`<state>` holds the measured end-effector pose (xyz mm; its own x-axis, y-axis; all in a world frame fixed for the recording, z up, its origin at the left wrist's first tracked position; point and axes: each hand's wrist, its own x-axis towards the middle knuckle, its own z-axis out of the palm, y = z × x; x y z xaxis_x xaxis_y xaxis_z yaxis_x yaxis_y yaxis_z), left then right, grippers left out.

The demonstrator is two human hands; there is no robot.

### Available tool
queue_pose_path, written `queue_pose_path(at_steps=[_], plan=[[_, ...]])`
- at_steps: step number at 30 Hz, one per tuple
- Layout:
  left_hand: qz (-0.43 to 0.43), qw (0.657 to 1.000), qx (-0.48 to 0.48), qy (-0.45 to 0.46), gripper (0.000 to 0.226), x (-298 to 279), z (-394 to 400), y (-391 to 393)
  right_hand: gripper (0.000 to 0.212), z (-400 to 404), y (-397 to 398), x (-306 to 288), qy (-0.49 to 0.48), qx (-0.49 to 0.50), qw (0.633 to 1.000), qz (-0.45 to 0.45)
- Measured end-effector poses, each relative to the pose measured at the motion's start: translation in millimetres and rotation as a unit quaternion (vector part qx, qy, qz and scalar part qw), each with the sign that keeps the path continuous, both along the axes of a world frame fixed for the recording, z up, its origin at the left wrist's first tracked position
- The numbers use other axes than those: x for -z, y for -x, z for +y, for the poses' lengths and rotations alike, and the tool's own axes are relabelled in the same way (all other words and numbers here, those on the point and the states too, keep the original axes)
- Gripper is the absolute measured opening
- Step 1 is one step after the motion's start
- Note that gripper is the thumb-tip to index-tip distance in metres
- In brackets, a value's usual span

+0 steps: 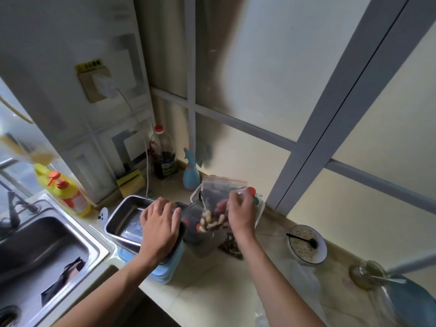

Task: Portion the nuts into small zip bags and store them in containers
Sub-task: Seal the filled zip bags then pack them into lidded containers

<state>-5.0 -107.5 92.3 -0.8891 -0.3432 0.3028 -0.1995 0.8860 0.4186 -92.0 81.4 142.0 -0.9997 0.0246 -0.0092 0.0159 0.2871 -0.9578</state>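
My right hand [240, 212] pinches the side of a small clear zip bag [218, 197] with a red seal strip. The bag hangs upright over the counter, and peanuts in their shells [211, 223] fill its bottom. A clear plastic container [200, 239] stands just below and behind the bag. My left hand [160, 224] lies flat, fingers together, on top of a dark-rimmed container stacked on blue lids [168, 267]. Beside that hand sits a steel tray [122, 215]. A second bag with dark contents [231, 246] lies on the counter under my right wrist.
A steel sink [42, 251] is at the left, with a yellow detergent bottle [62, 188] behind it. A dark sauce bottle [164, 156] and a blue spray bottle [191, 173] stand at the back. A bowl with a black spoon [306, 244] and a glass jar [368, 274] sit at the right.
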Motion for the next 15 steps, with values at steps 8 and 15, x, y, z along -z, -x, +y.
queue_pose_path(at_steps=[8,15], plan=[[0.092,0.89,0.054,-0.444,0.029,-47,-16,-1,0.023,-77,-22,-17,0.061,-0.056,0.996,-0.009],[0.094,0.855,-0.006,-0.51,0.033,-50,-68,-14,0.053,-118,-35,-12,-0.13,-0.218,0.937,0.242]])
